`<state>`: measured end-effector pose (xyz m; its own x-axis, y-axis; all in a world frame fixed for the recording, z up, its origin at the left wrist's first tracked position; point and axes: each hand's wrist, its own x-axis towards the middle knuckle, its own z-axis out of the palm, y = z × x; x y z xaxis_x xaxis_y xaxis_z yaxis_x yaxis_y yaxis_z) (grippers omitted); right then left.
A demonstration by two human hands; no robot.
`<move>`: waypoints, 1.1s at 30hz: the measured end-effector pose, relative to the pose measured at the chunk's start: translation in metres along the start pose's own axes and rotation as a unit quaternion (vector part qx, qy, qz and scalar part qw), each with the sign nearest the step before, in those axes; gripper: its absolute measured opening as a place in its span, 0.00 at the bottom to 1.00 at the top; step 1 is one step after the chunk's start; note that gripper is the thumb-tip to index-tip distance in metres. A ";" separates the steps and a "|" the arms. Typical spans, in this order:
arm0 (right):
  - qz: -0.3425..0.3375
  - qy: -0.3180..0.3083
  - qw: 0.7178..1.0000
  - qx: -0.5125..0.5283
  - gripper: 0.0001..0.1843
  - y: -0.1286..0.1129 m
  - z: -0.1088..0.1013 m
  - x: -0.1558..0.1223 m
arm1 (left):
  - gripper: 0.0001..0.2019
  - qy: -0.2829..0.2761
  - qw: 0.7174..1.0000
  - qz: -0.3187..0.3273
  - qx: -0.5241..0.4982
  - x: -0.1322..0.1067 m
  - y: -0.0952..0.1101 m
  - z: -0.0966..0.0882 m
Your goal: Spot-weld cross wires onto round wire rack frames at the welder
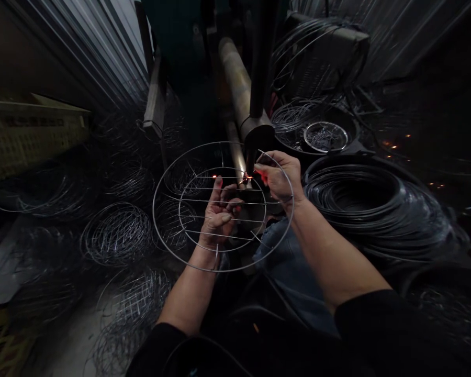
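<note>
A round wire rack [222, 251], with two rings and several parallel cross wires, is held at the tip of a spot welder's upper electrode [251, 157]. Orange sparks glow where the wire meets the electrodes. My left hand [217, 220] is at the rack's inner ring, its index finger stretched along the wires and the others curled at them. My right hand [278, 175] is closed in a pinch right beside the electrode tip, inside the outer ring. What lies between its fingertips is too small to make out. Below the tip stands the lower electrode arm [235, 144].
A big coil of wire [361, 204] lies at the right. Behind it, a dark tub [317, 149] holds wire and a round metal bowl [325, 123] of short pieces. Finished-looking wire racks [120, 233] are stacked at the left, near a yellow crate [27, 125]. Sparks fly at the right.
</note>
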<state>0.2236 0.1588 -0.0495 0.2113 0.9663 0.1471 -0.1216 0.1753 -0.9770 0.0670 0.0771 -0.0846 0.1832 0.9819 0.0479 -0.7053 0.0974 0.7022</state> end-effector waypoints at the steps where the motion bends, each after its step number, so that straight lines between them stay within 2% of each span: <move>1: 0.011 -0.002 1.000 0.007 0.13 -0.001 -0.001 -0.001 | 0.41 -0.009 1.000 -0.004 -0.002 -0.002 0.001 0.000; 3: 0.034 -0.005 0.999 0.023 0.13 0.000 -0.008 -0.009 | 0.43 -0.026 0.999 -0.029 -0.001 -0.006 0.005 0.000; 6: 0.063 0.011 0.997 0.034 0.14 0.002 -0.032 -0.036 | 0.42 -0.036 0.996 -0.082 0.007 -0.015 0.010 -0.001; 10: 0.102 0.019 0.993 0.056 0.17 0.000 -0.069 -0.079 | 0.26 -0.023 0.989 -0.145 -0.021 -0.022 0.009 0.000; 13: 0.095 0.028 0.991 0.092 0.20 -0.010 -0.083 -0.096 | 0.18 -0.012 0.976 -0.202 -0.084 -0.024 0.004 0.007; 16: 0.096 0.042 0.986 0.129 0.18 -0.020 -0.085 -0.099 | 0.24 -0.020 0.962 -0.237 -0.135 -0.026 0.003 0.015; 19: 0.118 0.045 0.981 0.146 0.16 -0.027 -0.085 -0.102 | 0.30 -0.054 0.952 -0.270 -0.135 -0.028 0.005 0.022; 22: 0.105 0.062 0.981 0.147 0.15 -0.031 -0.087 -0.105 | 0.33 -0.079 0.944 -0.292 -0.133 -0.029 0.006 0.029; 28: 0.022 0.119 0.987 0.105 0.08 -0.031 -0.087 -0.102 | 0.24 -0.062 0.956 -0.258 -0.126 -0.032 0.003 0.035; 33: 0.018 0.109 0.990 0.086 0.08 -0.015 -0.073 -0.086 | 0.28 -0.087 0.967 -0.227 -0.076 -0.040 0.009 0.029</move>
<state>0.2782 0.0592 -0.0591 0.4054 0.9124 0.0572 -0.2924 0.1887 -0.9375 0.0732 0.0339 -0.0601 0.6017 0.7908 -0.1123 -0.6150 0.5484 0.5666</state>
